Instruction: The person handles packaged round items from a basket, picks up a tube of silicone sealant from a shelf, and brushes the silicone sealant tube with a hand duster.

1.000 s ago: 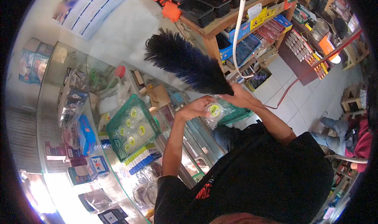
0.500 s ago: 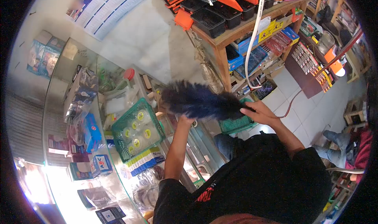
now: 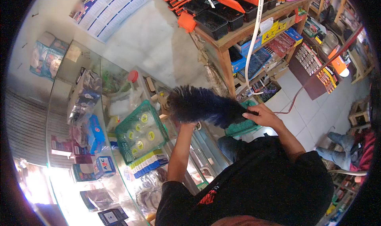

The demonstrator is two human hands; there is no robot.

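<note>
My right hand point(image 3: 262, 115) is wrapped round the handle end of a dark feather duster point(image 3: 202, 106). The duster points left, its feathers spread over my left hand point(image 3: 189, 125), of which only a sliver near the wrist shows. What that hand holds is hidden. Left of it, a green basket point(image 3: 124, 146) with several clear round packs with yellow-green labels point(image 3: 151, 136) lies tilted on the glass display case. Another green basket point(image 3: 243, 127) is partly visible behind the duster's handle end.
A glass case point(image 3: 49, 138) with packaged goods stands at the left. At the upper right is a wooden shelf point(image 3: 226, 73) with black and orange bins. A white cable point(image 3: 253, 47) hangs in front. A person point(image 3: 359, 148) is at the far right.
The duster has swung down from pointing up-left to nearly level, over my left hand. The clear labelled pack that was at my left hand is out of sight. My right hand has moved right and down.
</note>
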